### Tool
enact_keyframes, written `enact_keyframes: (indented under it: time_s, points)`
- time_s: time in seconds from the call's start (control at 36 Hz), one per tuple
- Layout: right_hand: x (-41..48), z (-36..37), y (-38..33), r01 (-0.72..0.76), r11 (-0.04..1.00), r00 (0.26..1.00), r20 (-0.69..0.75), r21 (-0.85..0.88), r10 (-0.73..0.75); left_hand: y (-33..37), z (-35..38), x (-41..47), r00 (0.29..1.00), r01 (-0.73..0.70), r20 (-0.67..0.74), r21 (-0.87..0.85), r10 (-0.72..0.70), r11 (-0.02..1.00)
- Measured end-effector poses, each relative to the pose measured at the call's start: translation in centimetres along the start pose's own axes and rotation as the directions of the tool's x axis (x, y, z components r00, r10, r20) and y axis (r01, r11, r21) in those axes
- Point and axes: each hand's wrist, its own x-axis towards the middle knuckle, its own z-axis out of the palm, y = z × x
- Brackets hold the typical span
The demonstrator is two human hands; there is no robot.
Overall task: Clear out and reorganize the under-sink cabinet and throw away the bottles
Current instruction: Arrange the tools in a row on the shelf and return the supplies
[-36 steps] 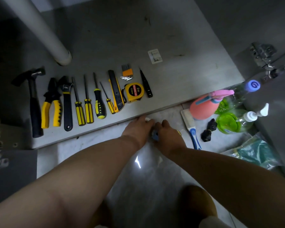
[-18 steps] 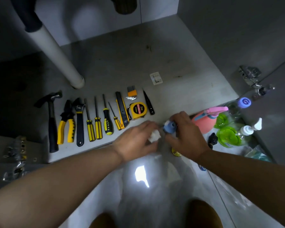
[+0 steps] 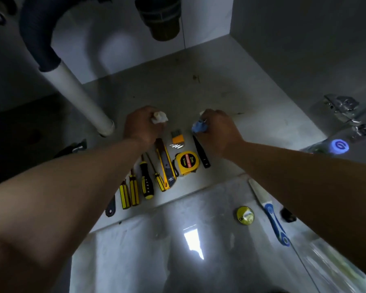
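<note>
My left hand (image 3: 142,125) is closed around a small white crumpled item (image 3: 160,117) above the cabinet floor (image 3: 230,98). My right hand (image 3: 218,129) is closed on a small blue item (image 3: 198,126), just right of the left hand. Both hands hover over the far ends of a row of tools: a yellow tape measure (image 3: 187,162), a utility knife (image 3: 165,166), yellow-black screwdrivers (image 3: 145,182), an orange hex key set (image 3: 177,138) and a black tool (image 3: 202,153). A clear bottle with a blue cap (image 3: 338,146) lies at the right edge, mostly hidden.
A white drain pipe (image 3: 80,102) slants down to the cabinet floor at the left, with the sink trap (image 3: 161,17) overhead. A door hinge (image 3: 342,106) sits at the right. On the tiled floor lie a yellow round lid (image 3: 245,215), a blue-white brush (image 3: 270,212) and a black piece (image 3: 287,215).
Both hands rose from the floor edge and reached into the cabinet, moving apart, each holding its small item. The view tilted up, revealing the pipes; the pink sprayer and green bottles left view.
</note>
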Motion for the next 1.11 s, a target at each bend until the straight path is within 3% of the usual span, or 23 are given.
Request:
enact_keyframes:
  time_s: [0.06, 0.19, 0.33, 0.56, 0.72, 0.89, 1.11]
  points:
    - [1.3, 0.9, 0.0, 0.008, 1.0, 1.0, -0.006, -0.026, -0.009, -0.5, -0.1, 0.7, 0.999, 0.0, 0.05, -0.02, 0.001, 1.0]
    - [3.6, 2.3, -0.2, -0.026, 0.997, 0.999, 0.018, -0.076, 0.027, -2.3, 0.1, 2.4, 0.994, 0.07, 0.076, 0.111, -0.079, 0.991]
    - [4.6, 3.2, -0.7, -0.026, 0.999, 0.999, -0.038, -0.047, 0.024, -3.1, 0.8, 2.7, 0.993, 0.061, 0.104, -0.034, -0.057, 0.998]
    - [4.4, 3.0, 0.5, -0.035, 0.997, 0.998, -0.064, -0.071, 0.03, -2.5, 2.4, 3.4, 0.996, 0.072, 0.061, -0.037, -0.07, 0.997]
    - [3.6, 2.6, 0.5, -0.031, 0.999, 0.996, -0.086, 0.042, 0.035, -1.9, 2.9, 2.7, 0.994, 0.089, 0.067, -0.008, -0.088, 0.996]
    - [2.6, 1.6, 0.7, -0.09, 0.988, 0.994, -0.05, 0.129, 0.097, -1.7, 2.5, 1.0, 0.992, 0.103, 0.072, -0.017, -0.101, 0.995]
    - [-2.4, -4.6, 0.7, 0.051, 0.995, 0.988, 0.152, -0.091, -0.037, 2.6, 1.4, -4.5, 1.0, 0.0, 0.016, 0.124, -0.002, 0.992]
